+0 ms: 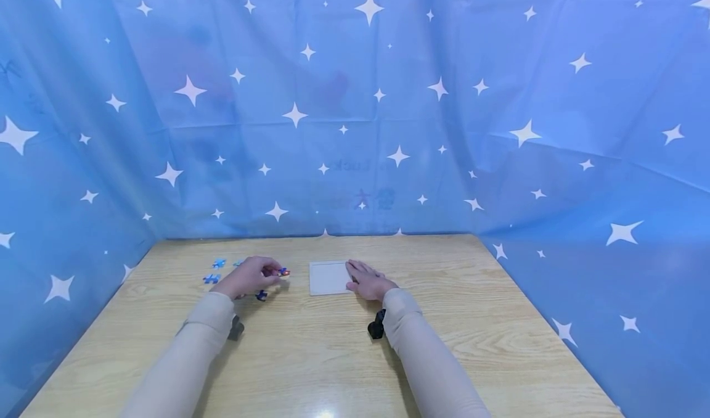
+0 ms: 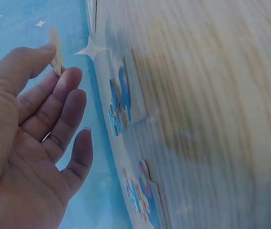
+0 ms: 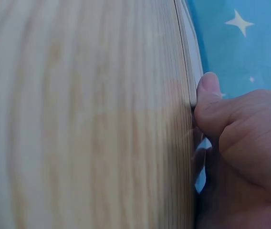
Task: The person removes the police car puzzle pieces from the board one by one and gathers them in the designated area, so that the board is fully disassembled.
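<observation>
My left hand (image 1: 254,276) pinches a small jigsaw puzzle piece (image 1: 283,272) between thumb and fingertips, raised above the table. In the left wrist view that piece (image 2: 55,50) is seen almost edge-on, with its pale side showing, while the other fingers are loosely bent. To the right lies a flat white puzzle tray (image 1: 328,278) with a thin rim. My right hand (image 1: 368,280) rests along the tray's right edge, its fingers extended. In the right wrist view the thumb (image 3: 209,90) touches the tray's near corner; the other fingers are mostly hidden.
Loose blue puzzle pieces lie left of the left hand, including one piece (image 1: 219,262) and another (image 1: 211,278). A dark blue piece (image 1: 261,295) lies just below that hand. A star-patterned blue curtain (image 1: 355,97) surrounds the wooden table (image 1: 310,356) at the back and sides.
</observation>
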Motion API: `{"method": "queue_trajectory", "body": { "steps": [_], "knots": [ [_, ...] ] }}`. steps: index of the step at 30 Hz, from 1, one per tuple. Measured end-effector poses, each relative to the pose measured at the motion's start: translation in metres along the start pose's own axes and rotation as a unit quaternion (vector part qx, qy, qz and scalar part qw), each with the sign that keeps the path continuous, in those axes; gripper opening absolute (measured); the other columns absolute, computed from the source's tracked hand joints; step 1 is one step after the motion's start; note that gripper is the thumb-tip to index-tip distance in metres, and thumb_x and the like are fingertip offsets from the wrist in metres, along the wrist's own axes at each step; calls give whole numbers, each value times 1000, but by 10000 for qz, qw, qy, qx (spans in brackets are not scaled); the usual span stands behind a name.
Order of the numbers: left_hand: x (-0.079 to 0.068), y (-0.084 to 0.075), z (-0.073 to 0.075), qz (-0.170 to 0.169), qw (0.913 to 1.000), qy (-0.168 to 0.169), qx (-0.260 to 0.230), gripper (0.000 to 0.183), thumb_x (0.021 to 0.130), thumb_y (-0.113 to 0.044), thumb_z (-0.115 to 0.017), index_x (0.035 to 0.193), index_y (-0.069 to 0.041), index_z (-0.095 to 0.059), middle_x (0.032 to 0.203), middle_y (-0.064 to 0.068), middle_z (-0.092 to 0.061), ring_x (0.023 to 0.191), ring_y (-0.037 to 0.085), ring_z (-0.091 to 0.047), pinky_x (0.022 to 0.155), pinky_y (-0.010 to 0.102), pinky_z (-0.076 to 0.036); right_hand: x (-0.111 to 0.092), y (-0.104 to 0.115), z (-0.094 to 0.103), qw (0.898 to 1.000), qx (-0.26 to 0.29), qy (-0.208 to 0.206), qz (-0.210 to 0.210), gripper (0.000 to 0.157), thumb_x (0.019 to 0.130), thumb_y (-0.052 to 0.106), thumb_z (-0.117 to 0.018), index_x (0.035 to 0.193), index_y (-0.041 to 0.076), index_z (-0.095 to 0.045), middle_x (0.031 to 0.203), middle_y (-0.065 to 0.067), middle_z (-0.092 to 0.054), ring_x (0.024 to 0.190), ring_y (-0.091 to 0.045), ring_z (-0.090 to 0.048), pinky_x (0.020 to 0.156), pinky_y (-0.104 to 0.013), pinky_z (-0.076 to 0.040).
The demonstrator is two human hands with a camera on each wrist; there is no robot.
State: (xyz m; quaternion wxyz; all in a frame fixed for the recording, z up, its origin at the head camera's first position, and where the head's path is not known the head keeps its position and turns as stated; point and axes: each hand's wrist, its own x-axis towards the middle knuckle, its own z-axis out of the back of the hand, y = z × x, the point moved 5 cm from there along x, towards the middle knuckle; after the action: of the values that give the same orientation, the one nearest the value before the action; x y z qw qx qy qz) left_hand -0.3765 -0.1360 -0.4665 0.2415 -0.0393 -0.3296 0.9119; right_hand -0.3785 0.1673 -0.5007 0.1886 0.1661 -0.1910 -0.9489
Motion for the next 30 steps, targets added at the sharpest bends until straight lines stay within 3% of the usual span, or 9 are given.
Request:
{"method": "queue_trajectory", "body": {
  "steps": [13, 30],
  "knots": [
    [-13, 7, 16, -45, 9997, -125, 200, 24, 96, -11, -68, 118, 0, -70, 97, 1, -68, 89, 16, -63, 79, 38, -54, 1, -2, -1, 9999, -75, -131, 74, 63, 111, 37, -39, 164, 14, -13, 171, -5, -7, 156, -27, -2, 121, -60, -10],
    [-28, 23, 29, -149, 9998, -106, -14, 31, 93, -9, -71, 118, 8, -67, 98, 4, -69, 91, 19, -65, 81, 36, -57, 0, 0, -1, 9999, -2, -113, 94, 63, 111, 36, -39, 164, 14, -14, 170, -5, -7, 156, -28, -2, 121, -60, -9]
  ]
}}
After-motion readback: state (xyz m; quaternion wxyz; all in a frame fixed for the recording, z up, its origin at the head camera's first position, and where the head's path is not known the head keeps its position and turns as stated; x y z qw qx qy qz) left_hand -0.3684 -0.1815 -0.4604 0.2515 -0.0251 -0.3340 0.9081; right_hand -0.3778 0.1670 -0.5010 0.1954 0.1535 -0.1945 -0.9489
